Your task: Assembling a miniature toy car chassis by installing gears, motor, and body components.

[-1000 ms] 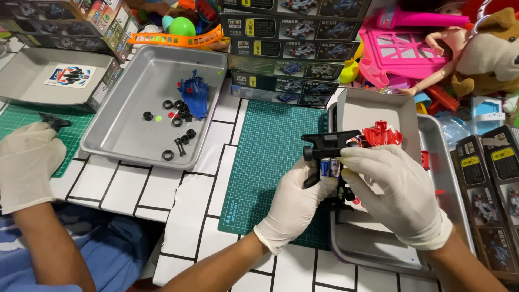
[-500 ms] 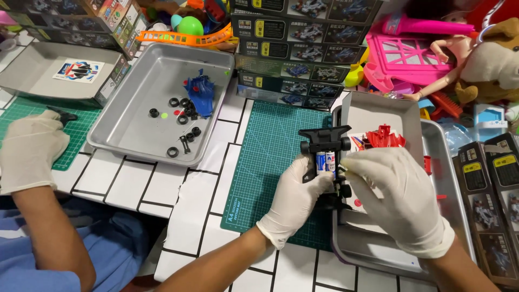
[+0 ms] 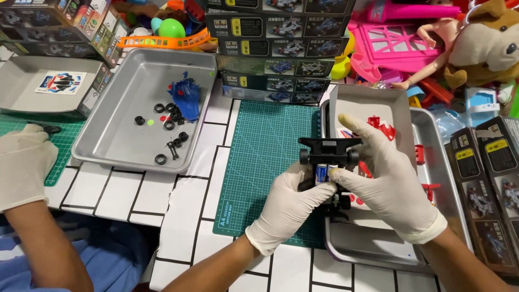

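Both gloved hands up close on a black toy car frame (image 3: 328,157), held just above the seam where the green cutting mat (image 3: 270,157) meets the near metal tray (image 3: 373,246). Left hand (image 3: 294,208) cupped under the near end, fingers curled shut around the body from below. Right hand (image 3: 386,181) coming in from the right side, thumb and middle fingers pinched at a small blue-and-silver battery (image 3: 322,172) seated in the middle of the frame, index finger pointing up and free. Frame's long axis running away from the body, wide bumper bar at the far end lying left to right, so battery sits right at the right-hand fingertips, no gap. Right hand clearly nearer to the battery; left just steadying. Further out on the left, a co-worker's gloved hand (image 3: 21,167) resting on another green mat, well apart. Beyond that, a second metal tray (image 3: 108,146) with loose black tyres (image 3: 161,159) and a blue car shell (image 3: 186,97). At the back, stacked kit boxes (image 3: 281,48), pink plastic toys (image 3: 400,46), a plush dog (image 3: 486,43).
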